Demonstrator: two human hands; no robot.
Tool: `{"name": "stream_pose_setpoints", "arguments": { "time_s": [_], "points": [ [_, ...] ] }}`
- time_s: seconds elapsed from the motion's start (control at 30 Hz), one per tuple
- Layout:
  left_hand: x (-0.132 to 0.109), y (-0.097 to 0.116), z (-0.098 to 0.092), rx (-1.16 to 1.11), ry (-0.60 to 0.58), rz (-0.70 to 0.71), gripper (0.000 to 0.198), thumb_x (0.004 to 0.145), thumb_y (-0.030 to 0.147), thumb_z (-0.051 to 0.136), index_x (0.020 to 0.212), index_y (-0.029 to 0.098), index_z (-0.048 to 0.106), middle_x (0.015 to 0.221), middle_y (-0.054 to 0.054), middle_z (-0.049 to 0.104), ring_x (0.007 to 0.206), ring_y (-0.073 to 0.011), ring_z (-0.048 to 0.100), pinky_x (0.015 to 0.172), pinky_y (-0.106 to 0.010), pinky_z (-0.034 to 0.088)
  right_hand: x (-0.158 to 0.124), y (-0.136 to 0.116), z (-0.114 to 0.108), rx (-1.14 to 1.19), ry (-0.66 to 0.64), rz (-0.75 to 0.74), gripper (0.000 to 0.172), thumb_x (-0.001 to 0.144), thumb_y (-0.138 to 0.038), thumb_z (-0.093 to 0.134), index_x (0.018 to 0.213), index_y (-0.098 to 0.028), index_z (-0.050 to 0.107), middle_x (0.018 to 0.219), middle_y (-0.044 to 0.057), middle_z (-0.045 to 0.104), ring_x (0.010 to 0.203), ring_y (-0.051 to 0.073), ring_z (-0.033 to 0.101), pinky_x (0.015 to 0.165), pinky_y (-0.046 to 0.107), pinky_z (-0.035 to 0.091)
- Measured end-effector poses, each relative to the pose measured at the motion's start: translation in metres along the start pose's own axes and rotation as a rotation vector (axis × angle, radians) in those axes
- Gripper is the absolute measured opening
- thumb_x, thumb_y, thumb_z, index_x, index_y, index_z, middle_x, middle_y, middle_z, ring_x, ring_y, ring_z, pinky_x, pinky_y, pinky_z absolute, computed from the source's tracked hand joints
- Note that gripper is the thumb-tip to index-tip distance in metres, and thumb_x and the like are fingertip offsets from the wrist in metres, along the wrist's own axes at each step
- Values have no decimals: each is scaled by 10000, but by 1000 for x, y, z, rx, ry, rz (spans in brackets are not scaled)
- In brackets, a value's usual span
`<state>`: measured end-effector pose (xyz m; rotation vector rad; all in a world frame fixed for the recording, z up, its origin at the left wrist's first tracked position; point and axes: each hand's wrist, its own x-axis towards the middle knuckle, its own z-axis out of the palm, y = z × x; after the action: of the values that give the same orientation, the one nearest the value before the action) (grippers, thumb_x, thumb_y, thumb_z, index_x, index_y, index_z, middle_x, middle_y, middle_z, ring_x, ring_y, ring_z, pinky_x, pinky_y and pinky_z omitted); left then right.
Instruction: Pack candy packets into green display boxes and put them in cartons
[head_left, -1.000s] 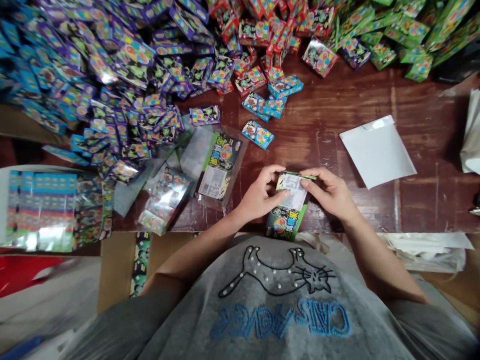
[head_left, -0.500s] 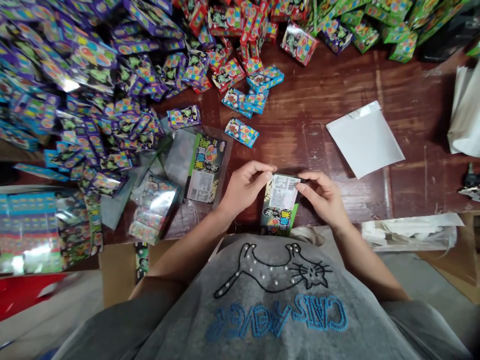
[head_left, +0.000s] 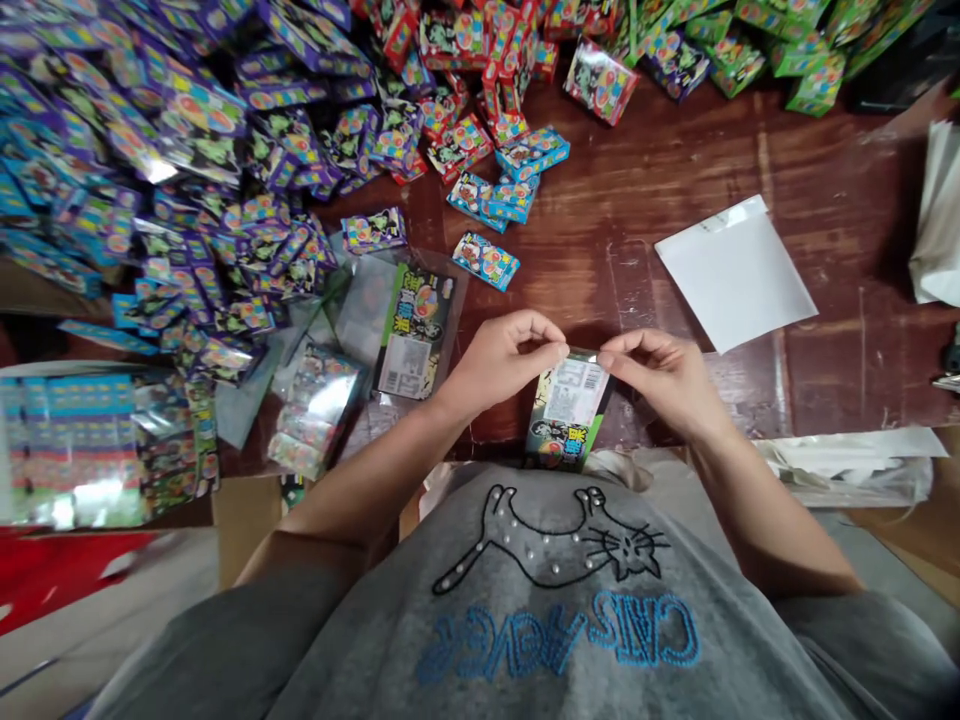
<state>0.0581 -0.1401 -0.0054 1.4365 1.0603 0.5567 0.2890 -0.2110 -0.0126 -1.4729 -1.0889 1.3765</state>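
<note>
Left hand (head_left: 514, 362) and right hand (head_left: 666, 378), apart, each pinched the far edge of the labelled packet (head_left: 568, 405). Blue boxes (head_left: 486, 261) lay beyond the packet

Workshop by look: small printed boxes (head_left: 296, 150) heaped roughly by colour on wooden table (head_left: 585, 215), clear-wrapped packs (head_left: 315, 405) beside.

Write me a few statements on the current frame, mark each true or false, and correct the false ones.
1. The left hand and right hand meet the labelled packet at its far end. True.
2. The packet's white label is face down. False: it faces up.
3. The white sheet lies right of both hands. True.
4. The green boxes are heaped at upper left. False: they are at upper right.
5. The grey shirt bears a cat outline. True.
</note>
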Motion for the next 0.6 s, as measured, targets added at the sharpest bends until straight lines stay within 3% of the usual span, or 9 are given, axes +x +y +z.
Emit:
{"name": "stream_pose_setpoints", "arguments": {
  "time_s": [0.07,0.17,0.37,0.43,0.53,0.6],
  "points": [
    [3,4,-2,5,-12,-8,129,875,300,760,875,171,762,890,-23,796,794,-120,696,767,-251,543,3,-2,-4,43,-22,63,264,829,-503,916,879,-260,827,909,8,829,804,166,734,825,359,614],
    [3,4,-6,14,-102,1,186,907,366,774,914,180,786,921,-33,813,820,-127,711,779,-258,553,3,-2,-13,7,-101,30,225,855,-500,899,895,-283,852,945,10,842,854,174,759,871,365,615],
    [2,-12,-4,-46,-173,72,193,877,349,841,970,191,782,1009,-48,829,906,-143,759,863,-283,595,8,-7,-44,-245,-325,-325,166,988,-417,775,1072,-303,861,1136,52,833,1043,207,777,941,394,633],
    [9,-14,-1,-11,-209,90,160,904,337,819,959,192,781,989,-49,826,890,-143,757,852,-287,592,30,-12,-68,-489,-254,-455,234,1026,-423,713,1167,-289,843,1261,88,800,1166,247,752,1044,449,606],
    [27,-6,6,51,-304,161,127,927,322,789,951,198,774,982,-51,815,890,-153,754,837,-300,593,86,-17,-122,-869,-10,-582,384,1085,-442,556,1363,-267,756,1414,135,732,1340,320,671,1174,558,510],
    [40,3,14,128,-370,248,92,937,294,772,938,202,770,1105,-76,807,1010,-176,759,904,-332,598,129,-17,-160,-1058,-7,-593,457,1082,-451,502,1443,-247,696,1478,143,693,1426,361,608,1214,610,451]
  ]
}}
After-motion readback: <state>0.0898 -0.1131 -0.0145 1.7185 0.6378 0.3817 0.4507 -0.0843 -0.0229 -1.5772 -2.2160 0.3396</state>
